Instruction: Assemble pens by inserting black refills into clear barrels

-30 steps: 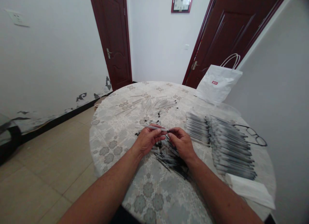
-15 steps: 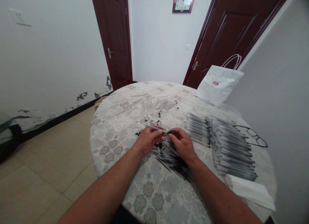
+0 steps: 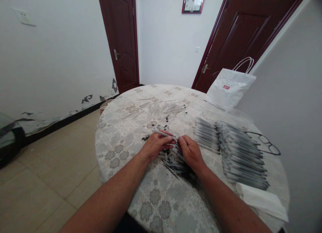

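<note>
Pinched between thumb and fingers of the left hand (image 3: 157,145), a pale pen barrel (image 3: 161,132) slants from 10 toward 4 o'clock. Fingertips of the right hand (image 3: 190,149) are bunched at its 4 o'clock end; I cannot tell what they grip. Below, toward 6 o'clock, lies a jumbled heap of pen parts (image 3: 173,164). Translucent tubes (image 3: 156,109) spread at 12 o'clock, stacked pens (image 3: 244,159) lie at 3 o'clock with eyeglasses (image 3: 274,149) beyond, and a white bag (image 3: 228,89) stands between 1 and 2 o'clock.
</note>
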The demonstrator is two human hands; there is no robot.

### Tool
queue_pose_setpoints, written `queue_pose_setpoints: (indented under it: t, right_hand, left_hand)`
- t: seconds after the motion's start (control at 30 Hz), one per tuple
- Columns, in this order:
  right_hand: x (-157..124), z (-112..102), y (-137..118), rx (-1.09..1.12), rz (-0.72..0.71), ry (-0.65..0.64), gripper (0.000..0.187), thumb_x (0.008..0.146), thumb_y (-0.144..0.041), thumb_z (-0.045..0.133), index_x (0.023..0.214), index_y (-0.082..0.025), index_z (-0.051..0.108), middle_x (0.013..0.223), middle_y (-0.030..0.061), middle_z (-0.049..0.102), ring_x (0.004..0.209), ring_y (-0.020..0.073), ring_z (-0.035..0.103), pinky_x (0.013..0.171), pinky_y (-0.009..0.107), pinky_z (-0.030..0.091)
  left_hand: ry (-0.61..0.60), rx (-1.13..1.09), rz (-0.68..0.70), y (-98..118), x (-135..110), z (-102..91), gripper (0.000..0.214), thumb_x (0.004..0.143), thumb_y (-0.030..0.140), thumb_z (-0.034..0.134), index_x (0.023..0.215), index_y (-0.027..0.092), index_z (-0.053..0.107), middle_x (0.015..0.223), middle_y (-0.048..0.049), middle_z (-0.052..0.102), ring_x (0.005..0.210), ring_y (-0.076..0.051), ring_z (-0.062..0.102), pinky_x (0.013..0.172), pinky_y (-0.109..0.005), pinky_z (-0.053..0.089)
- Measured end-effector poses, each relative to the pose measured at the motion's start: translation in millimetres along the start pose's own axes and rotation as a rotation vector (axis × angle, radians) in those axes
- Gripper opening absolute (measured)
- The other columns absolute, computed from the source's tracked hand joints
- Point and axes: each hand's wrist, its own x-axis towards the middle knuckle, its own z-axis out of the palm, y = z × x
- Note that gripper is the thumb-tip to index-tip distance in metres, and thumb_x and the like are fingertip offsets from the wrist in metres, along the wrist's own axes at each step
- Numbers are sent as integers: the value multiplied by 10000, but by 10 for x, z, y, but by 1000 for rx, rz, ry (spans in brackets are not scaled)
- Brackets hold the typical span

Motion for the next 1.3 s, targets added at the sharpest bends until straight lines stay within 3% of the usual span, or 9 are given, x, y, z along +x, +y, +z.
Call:
queue_pose_setpoints:
  t: [0.1,0.23,0.33,0.53,0.73,0.87,1.03,1.23,1.3]
  right_hand:
    - [-11,-10,-8,21,-18,9,361,998,-441,377,799,-220,581,634,-16,579,594,148,532,602,263,391]
    - [-11,-25,-19,-59,-97,60,208,919,-396,542,1016,-219,592,808,12,654,691,166,573,663,272,420]
    - [-7,-21,-10,-103,-109,35,185,935,-387,510,940,-224,597,791,19,652,695,172,573,659,278,414]
    - [-24,-16,35,-42,-43,-60,374,992,-421,381,704,-234,528,615,-9,583,557,153,531,571,269,379]
    - [-46,-47,5,-100,-103,18,205,934,-411,517,995,-223,571,764,9,639,664,177,575,652,285,420]
    - [-40,-27,22,-142,-101,-12,215,965,-408,458,921,-230,570,738,7,623,660,177,564,643,287,408]
    - [-45,-12,72,-106,-44,-73,391,1008,-450,350,711,-238,489,614,-11,553,553,159,513,569,282,373]
    - [-59,-61,60,-126,-85,-17,234,953,-447,487,1004,-228,555,781,11,643,682,186,594,665,291,430]
    - [-55,-61,54,-170,-109,2,231,930,-436,526,1019,-225,553,811,21,650,694,191,591,674,297,429]
  left_hand:
    - [7,6,9,-8,3,-6,331,720,321,815,962,132,690,910,-101,730,841,-221,714,745,-342,566]
    - [16,-12,25,-4,3,-10,342,712,327,820,956,125,689,892,-108,726,819,-217,711,724,-331,564]
    - [5,-14,12,9,-7,-2,349,686,332,836,928,123,695,863,-101,724,804,-217,711,716,-328,564]
    - [-10,3,-8,-9,-10,0,344,676,321,839,921,127,695,842,-92,733,783,-206,713,699,-305,559]
    - [-11,-5,14,-25,-5,-16,340,688,318,830,934,130,690,870,-99,735,798,-208,716,692,-294,561]
    - [-14,-17,1,-8,-15,-3,346,667,307,842,921,128,688,868,-96,734,779,-200,713,686,-293,564]
    - [-21,-17,-9,-10,-18,11,349,643,305,857,896,128,695,843,-84,728,762,-197,710,674,-292,564]
    - [-19,-27,10,-23,-4,-6,342,654,308,849,896,123,695,853,-85,729,773,-200,709,694,-310,567]
    - [-14,-30,14,-26,-2,-11,340,655,309,847,896,125,693,847,-84,731,773,-202,711,689,-307,566]
